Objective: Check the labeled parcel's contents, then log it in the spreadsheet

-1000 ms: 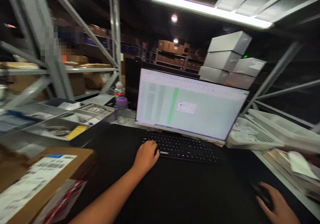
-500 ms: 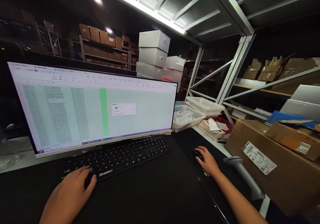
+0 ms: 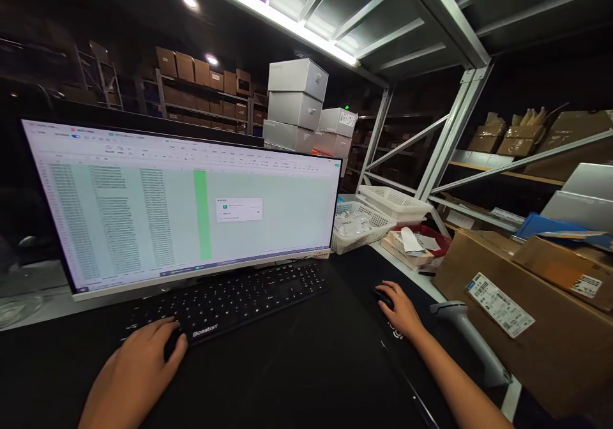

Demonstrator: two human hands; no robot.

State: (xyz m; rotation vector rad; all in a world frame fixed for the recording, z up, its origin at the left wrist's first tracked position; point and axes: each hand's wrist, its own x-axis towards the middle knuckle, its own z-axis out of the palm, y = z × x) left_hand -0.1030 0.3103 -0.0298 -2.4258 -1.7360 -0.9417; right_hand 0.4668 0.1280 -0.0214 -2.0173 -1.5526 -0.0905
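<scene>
My left hand (image 3: 136, 368) rests over the left end of a black keyboard (image 3: 258, 302), its thumb apart from the fingers and nothing held. The fingertips lie on or just above the keys; exact contact is hard to see. On the dark desk mat (image 3: 287, 365), my right hand (image 3: 400, 308) is curved over a black computer mouse (image 3: 384, 298), mostly covered by the palm and fingers. Behind the keyboard stands a wide monitor (image 3: 282, 231) showing a spreadsheet with a green column and a small pop-up box.
A grey barcode scanner (image 3: 462, 327) lies right of my forearm, beside a large labelled cardboard box (image 3: 464, 250). White plastic baskets (image 3: 345, 244) stand behind the mat, near a small box with papers (image 3: 405, 253). Stacked pale boxes (image 3: 294, 106) and metal shelving (image 3: 450, 129) rise behind.
The whole view has shifted very slightly. Both hands keep their places on the keyboard and mouse, and the screen looks the same.
</scene>
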